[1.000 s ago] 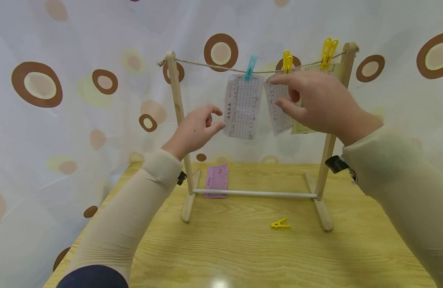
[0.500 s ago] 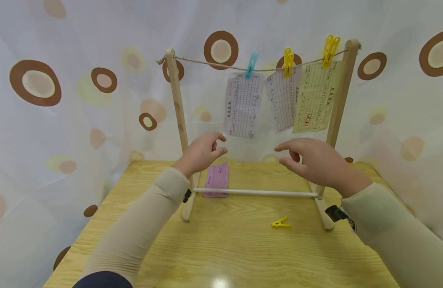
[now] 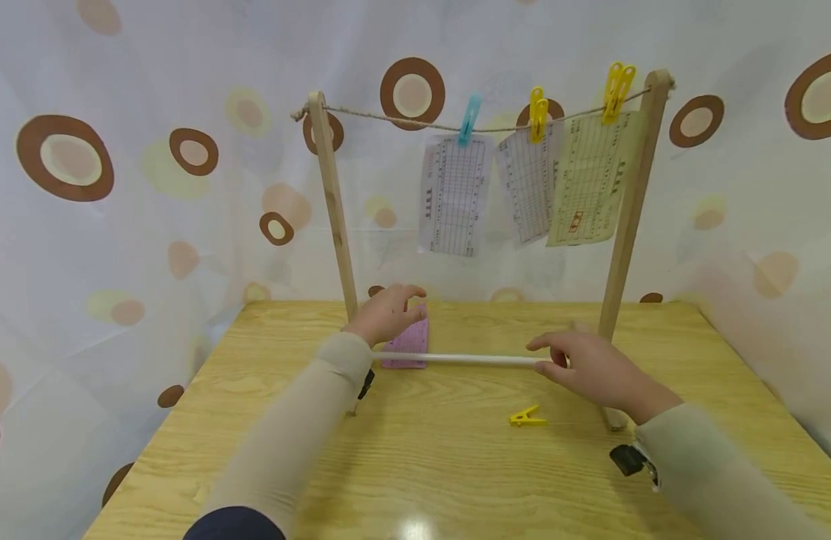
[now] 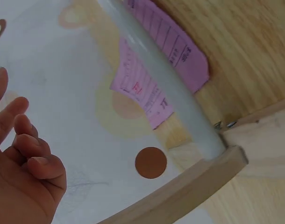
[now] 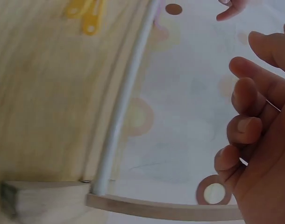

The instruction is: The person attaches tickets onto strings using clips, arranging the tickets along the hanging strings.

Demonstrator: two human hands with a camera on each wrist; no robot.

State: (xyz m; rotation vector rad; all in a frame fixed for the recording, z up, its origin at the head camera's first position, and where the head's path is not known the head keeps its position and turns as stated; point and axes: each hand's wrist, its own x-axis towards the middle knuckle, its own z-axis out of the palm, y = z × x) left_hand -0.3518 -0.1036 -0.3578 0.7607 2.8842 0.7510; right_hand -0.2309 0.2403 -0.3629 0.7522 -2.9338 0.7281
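My left hand (image 3: 387,313), loosely curled and holding nothing, is in front of the rack's left post, near a pink printed slip (image 3: 410,341) on the table. The slip also shows behind the white crossbar (image 4: 175,95) in the left wrist view. On the right, my right hand (image 3: 591,369) hovers by the crossbar's right end, its fingers relaxed around no object. A yellow clothespin (image 3: 527,417) lies on the table to the left of that hand. Above, a white slip (image 3: 456,196) hangs from the rope by a blue clothespin (image 3: 469,120).
Beside it on the rope hang another white slip (image 3: 529,184) and a yellowish slip (image 3: 591,180), held by yellow clothespins (image 3: 615,93). The wooden rack's right post (image 3: 634,202) stands on the wooden table (image 3: 442,465). A patterned sheet (image 3: 152,240) forms the backdrop.
Both hands have come down from beside the hanging slips to about the level of the crossbar, holding nothing. The slips and the clothespins stay in place.
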